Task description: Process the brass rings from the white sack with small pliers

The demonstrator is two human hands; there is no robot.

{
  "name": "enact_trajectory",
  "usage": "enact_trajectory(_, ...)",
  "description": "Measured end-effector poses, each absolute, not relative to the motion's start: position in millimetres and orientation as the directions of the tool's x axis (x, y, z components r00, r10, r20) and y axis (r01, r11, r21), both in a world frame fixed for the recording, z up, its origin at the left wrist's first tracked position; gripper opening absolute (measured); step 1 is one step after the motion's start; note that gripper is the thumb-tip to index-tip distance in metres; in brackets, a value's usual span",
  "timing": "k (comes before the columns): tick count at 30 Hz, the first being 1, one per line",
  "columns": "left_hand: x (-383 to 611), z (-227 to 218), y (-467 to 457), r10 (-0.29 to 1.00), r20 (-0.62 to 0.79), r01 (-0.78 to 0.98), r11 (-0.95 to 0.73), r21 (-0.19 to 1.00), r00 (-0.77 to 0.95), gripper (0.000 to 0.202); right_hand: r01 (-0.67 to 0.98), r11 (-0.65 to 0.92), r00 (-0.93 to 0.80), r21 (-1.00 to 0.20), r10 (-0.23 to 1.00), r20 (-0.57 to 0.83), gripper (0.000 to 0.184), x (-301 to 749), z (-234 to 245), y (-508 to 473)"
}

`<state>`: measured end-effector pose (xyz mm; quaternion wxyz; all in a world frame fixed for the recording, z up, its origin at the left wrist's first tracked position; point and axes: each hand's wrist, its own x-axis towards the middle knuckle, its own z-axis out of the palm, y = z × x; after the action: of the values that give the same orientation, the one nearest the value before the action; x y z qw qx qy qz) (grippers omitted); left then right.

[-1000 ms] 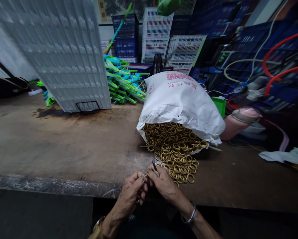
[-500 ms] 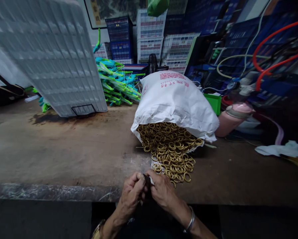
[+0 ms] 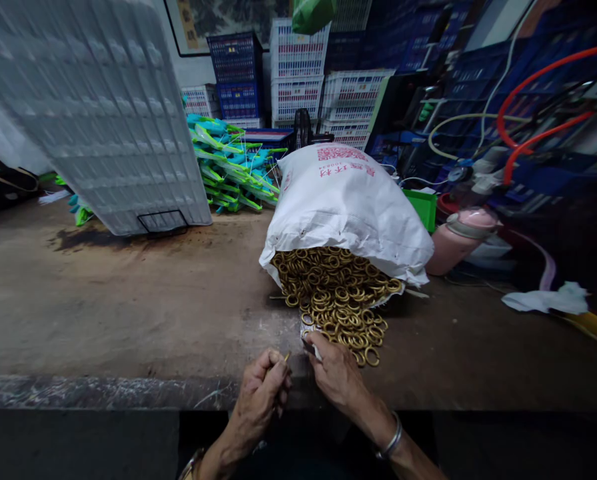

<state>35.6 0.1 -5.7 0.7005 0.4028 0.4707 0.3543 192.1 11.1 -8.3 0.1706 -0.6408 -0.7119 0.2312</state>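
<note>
Pinched between the thumb and finger of my left hand [image 3: 263,383] is a brass-coloured ring [image 3: 287,357], seen nearly edge-on. My right hand [image 3: 339,373] is closed round a small dark tool [image 3: 309,346] with a whitish part by the thumb; its kind I cannot make out. That hand is at the near edge of a pile of loose rings [image 3: 348,323]. The pile spills from the mouth of a white woven sack [image 3: 348,200] lying on its side, with red print on top. A gap separates my two hands.
A ribbed pale panel [image 3: 113,120] leans at the left of the worktable [image 3: 128,307]. Turquoise-and-green plastic pieces [image 3: 233,167] are heaped behind it. Right of the sack stand a pink bottle [image 3: 461,240] and a green tray [image 3: 421,208]. Stacked crates [image 3: 298,60] fill the back.
My right hand has moved right, away from the left hand, taking the dark tool with it toward the rings. The left hand stays about in place, its ring now showing. The view shifted slightly.
</note>
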Motion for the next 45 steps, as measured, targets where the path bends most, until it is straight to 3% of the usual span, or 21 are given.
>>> enact_trajectory(5,35.6,-14.5,1.8,0.894,-0.327,-0.117,0.376,0.919,0.308,0.035,0.808,0.148,-0.244,-0.571,0.965,-0.095,0.039,181.2,-9.7,-1.5)
enact_trajectory(19,29.2,-15.4,-0.1,0.92,-0.266,-0.053,0.293,0.955,0.287,0.034,0.882,0.175,-0.236,-0.437,0.968,-0.088,0.042,176.3,-26.2,-6.2)
enact_trajectory(24,23.0,-3.1,-10.7,0.881,-0.279,-0.061,0.325,0.944,0.383,0.035,0.911,0.13,-0.182,-0.39,0.979,-0.098,0.036,184.1,-32.8,-1.8)
enact_trajectory(27,21.7,1.7,-12.7,0.827,-0.334,-0.154,0.441,0.884,0.452,0.032,0.933,0.075,-0.108,-0.353,0.992,-0.073,0.035,191.5,-30.2,2.5)
enact_trajectory(31,22.3,-4.0,-4.2,0.78,-0.433,-0.345,0.601,0.721,0.452,0.032,0.948,0.004,-0.008,-0.319,1.0,-0.011,0.032,196.6,-19.2,9.4)
enact_trajectory(40,18.5,-18.0,4.3,0.746,-0.486,-0.526,0.666,0.528,0.456,0.022,0.986,-0.048,0.043,-0.158,0.999,-0.032,0.027,189.9,-17.8,14.6)
enact_trajectory(45,16.9,-22.5,7.2,0.706,-0.542,-0.571,0.699,0.431,0.456,0.026,0.977,-0.059,0.066,-0.207,0.997,0.026,0.027,189.0,-21.5,16.0)
